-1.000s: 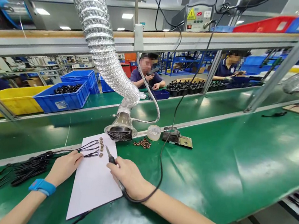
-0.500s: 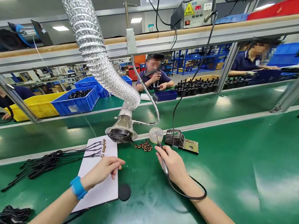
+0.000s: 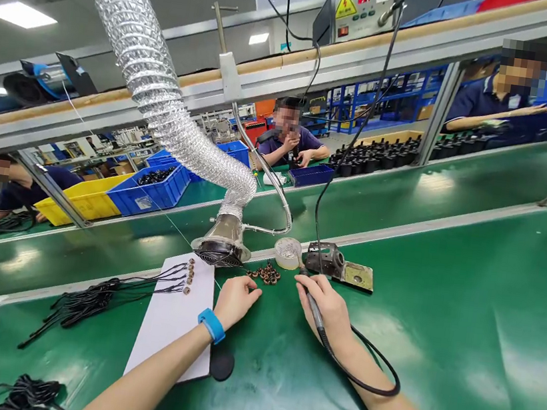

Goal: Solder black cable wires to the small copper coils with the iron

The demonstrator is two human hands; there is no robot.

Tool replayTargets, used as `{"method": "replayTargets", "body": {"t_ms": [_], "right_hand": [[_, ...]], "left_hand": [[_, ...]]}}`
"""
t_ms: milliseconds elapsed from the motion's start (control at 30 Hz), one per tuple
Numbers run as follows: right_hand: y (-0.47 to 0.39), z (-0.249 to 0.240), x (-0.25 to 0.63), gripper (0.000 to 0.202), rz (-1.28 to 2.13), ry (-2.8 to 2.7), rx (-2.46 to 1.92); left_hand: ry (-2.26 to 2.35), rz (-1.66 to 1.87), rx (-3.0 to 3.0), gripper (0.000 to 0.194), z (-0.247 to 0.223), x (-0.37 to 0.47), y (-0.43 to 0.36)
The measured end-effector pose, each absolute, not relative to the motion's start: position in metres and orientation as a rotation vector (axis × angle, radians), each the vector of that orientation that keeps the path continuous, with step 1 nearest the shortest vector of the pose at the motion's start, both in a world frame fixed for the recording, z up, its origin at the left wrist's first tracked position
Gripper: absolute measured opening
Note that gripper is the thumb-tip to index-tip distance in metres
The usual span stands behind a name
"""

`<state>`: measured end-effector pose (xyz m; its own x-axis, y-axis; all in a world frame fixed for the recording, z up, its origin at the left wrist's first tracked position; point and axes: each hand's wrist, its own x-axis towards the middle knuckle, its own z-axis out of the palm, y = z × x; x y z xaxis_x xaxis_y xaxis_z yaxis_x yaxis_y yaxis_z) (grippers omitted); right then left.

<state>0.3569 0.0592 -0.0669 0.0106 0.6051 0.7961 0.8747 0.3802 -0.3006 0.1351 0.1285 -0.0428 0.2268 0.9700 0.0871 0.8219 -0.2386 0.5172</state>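
My right hand [image 3: 330, 310] grips a soldering iron [image 3: 316, 310], its tip at the round tin [image 3: 287, 252]. The iron's black cord loops over my right forearm. My left hand [image 3: 236, 302], with a blue wristband, has its fingers curled just in front of a pile of small copper-coloured parts [image 3: 267, 273]. A thin strand of solder wire [image 3: 166, 216] slants down to this hand; its fingertips are partly hidden. Left of it, black cables [image 3: 170, 279] end at several small metal connectors [image 3: 190, 273] on a white board [image 3: 170, 333].
A fume hose [image 3: 167, 93] with a fan hood [image 3: 220, 248] hangs over the board's far end. An iron stand [image 3: 329, 261] sits beside the tin. A black disc [image 3: 222, 365] lies by the board. Cable bundles [image 3: 29, 393] lie at left. Co-workers sit beyond the bench.
My left hand has moved right and forward, off the board toward the copper-coloured parts, and its fingers have curled in. My right hand still holds the iron at the tin. The view has shifted slightly.
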Motion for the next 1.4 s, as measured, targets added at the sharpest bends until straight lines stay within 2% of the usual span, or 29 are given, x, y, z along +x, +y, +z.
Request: {"method": "replayTargets", "body": {"t_ms": [400, 733, 933, 1100, 1400], "right_hand": [[0.063, -0.065, 0.362, 0.024, -0.319, -1.678, -1.27], [0.063, -0.061, 0.364, 0.025, -0.334, -1.669, -1.277], [0.065, -0.065, 0.366, 0.024, -0.338, -1.668, -1.272], [0.068, -0.069, 0.37, 0.024, -0.403, -1.646, -1.289], [0.066, -0.065, 0.374, 0.024, -0.373, -1.627, -1.33]], "left_hand": [[1.834, 0.414, 2.403, 0.029, -0.047, 0.168, 0.13], [1.823, 0.372, 2.383, 0.023, -0.045, 0.165, 0.125], [1.799, 0.404, 2.335, 0.03, -0.045, 0.164, 0.124], [1.764, 0.46, 2.315, 0.019, -0.045, 0.163, 0.125], [1.558, 0.485, 2.313, 0.014, -0.032, 0.145, 0.101]]}}
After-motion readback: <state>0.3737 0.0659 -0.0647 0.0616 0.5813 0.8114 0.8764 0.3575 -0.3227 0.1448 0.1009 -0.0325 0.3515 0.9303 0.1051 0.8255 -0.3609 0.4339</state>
